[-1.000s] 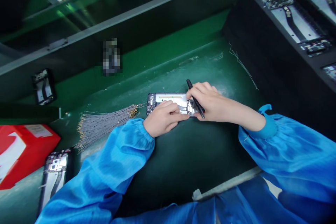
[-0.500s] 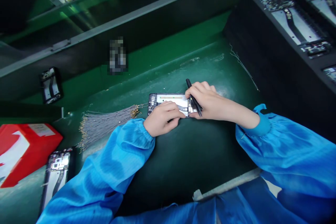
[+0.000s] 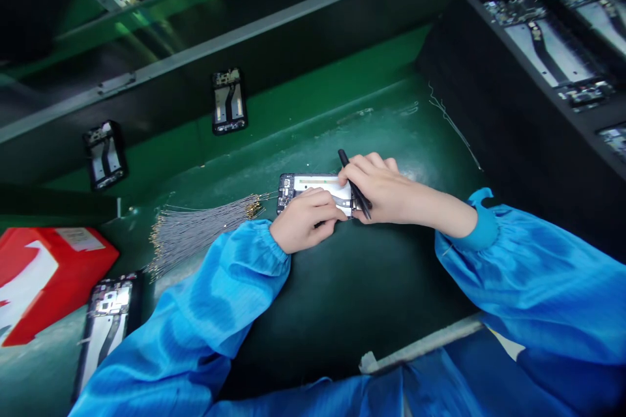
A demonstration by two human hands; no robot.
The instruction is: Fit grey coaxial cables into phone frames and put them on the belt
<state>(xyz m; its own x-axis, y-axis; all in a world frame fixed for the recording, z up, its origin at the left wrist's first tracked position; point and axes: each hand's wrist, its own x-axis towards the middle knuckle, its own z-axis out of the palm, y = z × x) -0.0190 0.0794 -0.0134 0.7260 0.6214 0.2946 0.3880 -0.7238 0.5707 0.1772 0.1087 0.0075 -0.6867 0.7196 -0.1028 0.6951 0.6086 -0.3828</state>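
An opened phone (image 3: pixel 320 180), its circuit boards and pale metal inside exposed, lies sideways on the green bench between my hands. My left hand (image 3: pixel 307 220) rests over its near side, fingers curled, with thumb and fingertips closed at the near edge. In my right hand (image 3: pixel 379 189) is a slim black pen-like tool (image 3: pixel 353 182), slanting across the phone's right end. My right fingertips also touch that end, covering most of it. Just left of the phone lies a bundle of thin grey antenna cables (image 3: pixel 200 231) with gold-coloured ends; a few stick out towards the phone.
Other opened phones stand at the back, one in the middle (image 3: pixel 229 101) and one at left (image 3: pixel 105 155). Another phone (image 3: pixel 108 313) lies near my left sleeve, beside a red box (image 3: pixel 53 273). A black tray (image 3: pixel 493 78) of opened phones fills the right. Loose wires (image 3: pixel 454 124) lie alongside it.
My right hand has shifted slightly left along the phone, with the black tool tilting a little more. My left hand stays on the phone. The view has moved slightly.
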